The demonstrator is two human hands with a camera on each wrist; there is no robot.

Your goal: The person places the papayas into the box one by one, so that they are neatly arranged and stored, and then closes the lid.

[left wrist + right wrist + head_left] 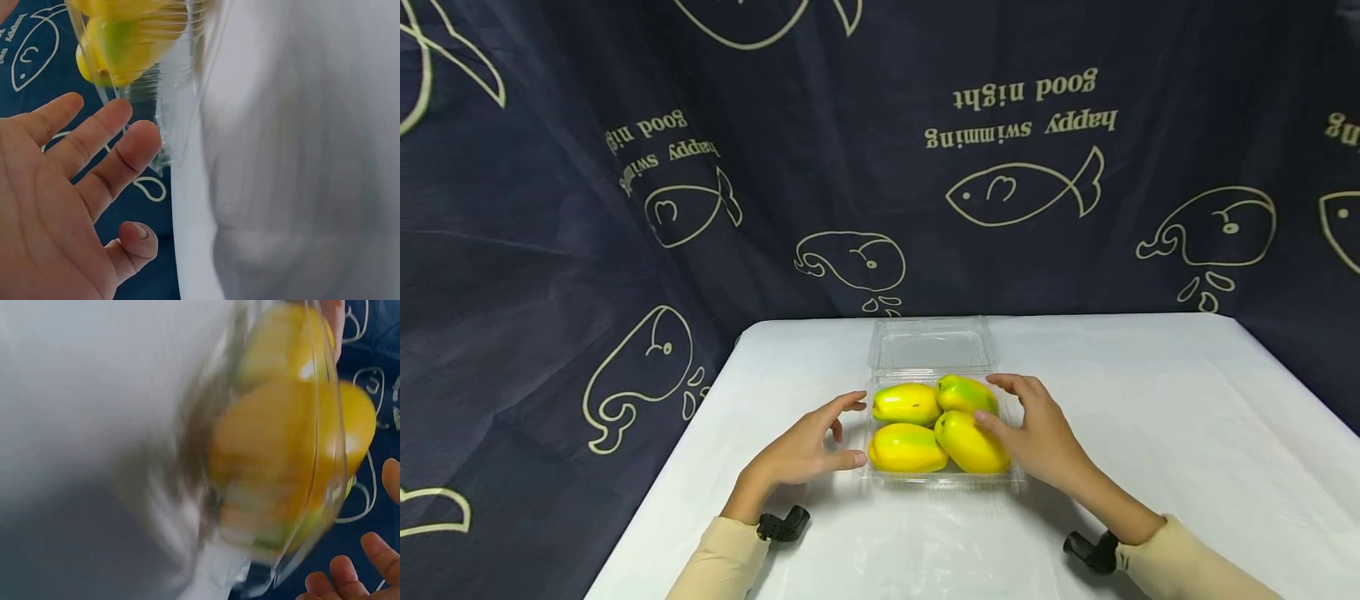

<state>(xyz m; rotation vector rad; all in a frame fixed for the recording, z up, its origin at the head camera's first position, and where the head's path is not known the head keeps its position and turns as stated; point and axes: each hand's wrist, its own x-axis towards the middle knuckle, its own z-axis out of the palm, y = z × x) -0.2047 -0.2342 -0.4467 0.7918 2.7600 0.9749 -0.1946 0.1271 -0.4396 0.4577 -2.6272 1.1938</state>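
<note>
A clear plastic clamshell box [942, 479] sits on the white cloth-covered table [1150, 433], near the person's edge and about midway across, its transparent lid [931, 343] thrown back toward twelve o'clock. Four yellow-green mango-like fruits [937, 424] fill it in two rows.

The left hand [808, 446] is at the box's nine o'clock side, fingers spread and relaxed, thumb tip close to the near left corner; the left wrist view shows the fingertips [140, 140] just short of the plastic wall, gripping nothing. The right hand [1037, 429] is at the three o'clock side, fingers loosely extended, the forefinger lying against the near right fruit [970, 442] and the others arching over the box's right rim. Whether they press the rim I cannot tell; the right wrist view is blurred.

Behind the table hangs a dark navy curtain printed with cream whales and fish [1022, 196].
</note>
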